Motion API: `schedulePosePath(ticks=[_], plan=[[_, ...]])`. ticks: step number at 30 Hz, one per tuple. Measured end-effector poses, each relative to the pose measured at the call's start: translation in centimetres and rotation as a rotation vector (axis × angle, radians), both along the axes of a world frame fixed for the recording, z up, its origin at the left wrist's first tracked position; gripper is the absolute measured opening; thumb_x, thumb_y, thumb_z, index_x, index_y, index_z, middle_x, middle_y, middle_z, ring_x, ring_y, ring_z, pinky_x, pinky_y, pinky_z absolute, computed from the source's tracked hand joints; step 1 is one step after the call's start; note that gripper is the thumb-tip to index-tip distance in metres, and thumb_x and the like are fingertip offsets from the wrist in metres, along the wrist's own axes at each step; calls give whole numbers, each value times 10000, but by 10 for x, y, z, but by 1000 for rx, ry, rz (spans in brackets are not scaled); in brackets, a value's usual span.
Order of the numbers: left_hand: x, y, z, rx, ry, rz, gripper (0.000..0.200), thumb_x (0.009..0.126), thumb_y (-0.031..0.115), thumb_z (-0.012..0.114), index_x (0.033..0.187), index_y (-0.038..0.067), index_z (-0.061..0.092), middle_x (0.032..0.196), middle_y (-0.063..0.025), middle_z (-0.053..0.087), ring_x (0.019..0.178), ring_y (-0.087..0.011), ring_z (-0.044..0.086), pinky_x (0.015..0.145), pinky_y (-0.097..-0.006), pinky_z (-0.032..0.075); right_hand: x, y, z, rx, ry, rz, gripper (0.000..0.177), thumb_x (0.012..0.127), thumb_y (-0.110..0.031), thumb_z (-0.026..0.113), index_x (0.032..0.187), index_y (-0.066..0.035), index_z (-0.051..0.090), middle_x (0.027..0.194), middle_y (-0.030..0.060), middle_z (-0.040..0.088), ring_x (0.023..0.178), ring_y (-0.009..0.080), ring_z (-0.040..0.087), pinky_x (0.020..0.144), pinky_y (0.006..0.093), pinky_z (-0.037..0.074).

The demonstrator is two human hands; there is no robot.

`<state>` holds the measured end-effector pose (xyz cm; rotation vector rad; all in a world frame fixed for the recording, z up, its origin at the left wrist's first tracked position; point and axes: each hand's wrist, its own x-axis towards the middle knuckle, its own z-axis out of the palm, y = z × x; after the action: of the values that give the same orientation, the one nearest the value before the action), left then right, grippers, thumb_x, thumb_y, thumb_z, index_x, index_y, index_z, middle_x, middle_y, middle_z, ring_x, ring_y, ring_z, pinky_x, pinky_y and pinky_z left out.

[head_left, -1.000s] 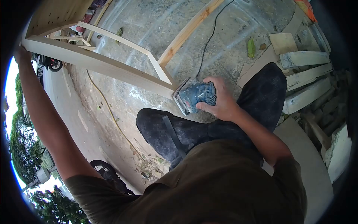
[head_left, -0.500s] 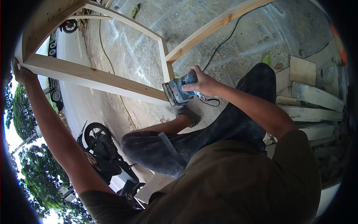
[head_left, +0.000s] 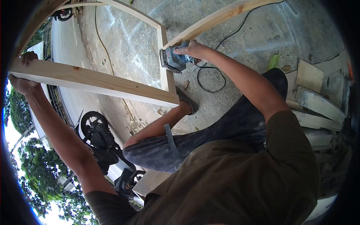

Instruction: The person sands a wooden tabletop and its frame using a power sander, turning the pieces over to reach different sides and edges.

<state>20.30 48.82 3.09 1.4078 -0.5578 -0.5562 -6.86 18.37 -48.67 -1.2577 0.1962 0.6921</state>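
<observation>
A pale wooden frame (head_left: 112,84) stretches across the upper left, made of several joined bars. My left hand (head_left: 25,77) is closed around the far left end of its near bar, fingers over the top edge. In my right hand (head_left: 193,50) is a blue electric sander (head_left: 176,59), gripped by its body. The sander's flat pad rests against the short crosspiece (head_left: 164,75) of the frame, close to where a long bar (head_left: 213,22) runs off to the upper right. A black cord (head_left: 211,91) trails from the sander and loops on the floor.
Rough concrete floor (head_left: 240,71) lies beneath. Offcut boards (head_left: 318,101) are piled at the right. A parked motorcycle (head_left: 99,138) is at the lower left, and a yellowish hose or cord (head_left: 105,48) crosses the ground. My bent leg (head_left: 225,127) is close under the frame.
My right hand has moved the sander up and left, from the near bar's corner end to the crosspiece. The frame's near left end has shifted slightly down in view, with my left hand still on it.
</observation>
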Motion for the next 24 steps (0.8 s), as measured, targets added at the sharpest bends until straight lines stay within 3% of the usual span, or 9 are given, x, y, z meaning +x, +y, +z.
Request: schedulePosePath(ticks=[3, 4, 5, 7, 11, 14, 16, 20, 24], plan=[[3, 7, 2, -20, 14, -11, 312, 913, 304, 460, 1006, 12, 517, 892, -125, 400, 836, -237, 390, 771, -399, 412, -32, 20, -24, -169, -50, -71, 1049, 855, -556, 865, 1488, 115, 364, 1345, 272, 598, 1152, 309, 662, 719, 414, 621], [5, 11, 3, -27, 19, -15, 313, 913, 305, 466, 1012, 13, 512, 902, -128, 399, 841, -237, 388, 771, -397, 411, -55, 14, 0, -129, -74, -42, 1050, 851, -569, 866, 1462, 121, 362, 1295, 281, 614, 1132, 324, 671, 829, 412, 610], [6, 15, 4, -33, 25, -19, 313, 913, 306, 472, 1018, 13, 507, 913, -130, 397, 846, -238, 386, 770, -395, 410, -81, 4, 32, -112, -121, -21, 1095, 844, -555, 871, 1396, 227, 340, 1275, 364, 616, 1168, 357, 679, 939, 379, 576], [4, 16, 1, -29, 6, -26, 334, 922, 312, 468, 1059, 10, 507, 930, -137, 400, 858, -242, 394, 777, -394, 415, -132, 9, 52, -97, -186, -20, 1011, 854, -516, 883, 1380, 164, 351, 1240, 316, 615, 1180, 357, 654, 1061, 416, 502], [-6, 14, -5, -32, -35, 14, 377, 945, 322, 457, 1152, 10, 500, 949, -143, 403, 876, -248, 407, 793, -395, 428, -166, 16, 53, -58, -123, -63, 1042, 853, -526, 887, 1419, 156, 340, 1278, 289, 621, 1184, 342, 656, 1102, 429, 472], [-17, 11, -11, -52, -39, -6, 415, 955, 338, 464, 1208, 10, 494, 954, -138, 409, 882, -247, 415, 802, -393, 436, -102, 8, 14, -12, 75, -25, 1053, 839, -539, 894, 1436, 163, 385, 1281, 272, 631, 1147, 314, 659, 991, 422, 546], [-24, 14, -12, -39, -44, 1, 441, 957, 357, 478, 1227, 9, 496, 958, -136, 413, 884, -245, 420, 806, -390, 438, -56, 3, -18, 8, 73, 27, 982, 859, -556, 869, 1414, 140, 453, 1293, 239, 627, 1171, 313, 648, 885, 444, 586], [-46, 11, -20, -64, -65, -4, 461, 973, 393, 486, 1247, 25, 523, 964, -129, 428, 890, -240, 431, 814, -385, 441, -21, 10, -28, 26, 102, -17, 954, 867, -567, 853, 1440, 112, 503, 1360, 223, 614, 1163, 300, 647, 686, 434, 611], [-69, 4, -27, -81, -75, 23, 412, 973, 375, 497, 1220, 52, 567, 979, -116, 452, 898, -231, 436, 818, -377, 438, -4, 13, -29, -38, 39, -25, 913, 866, -574, 846, 1477, 22, 523, 1368, 229, 606, 1066, 264, 661, 653, 388, 601]])
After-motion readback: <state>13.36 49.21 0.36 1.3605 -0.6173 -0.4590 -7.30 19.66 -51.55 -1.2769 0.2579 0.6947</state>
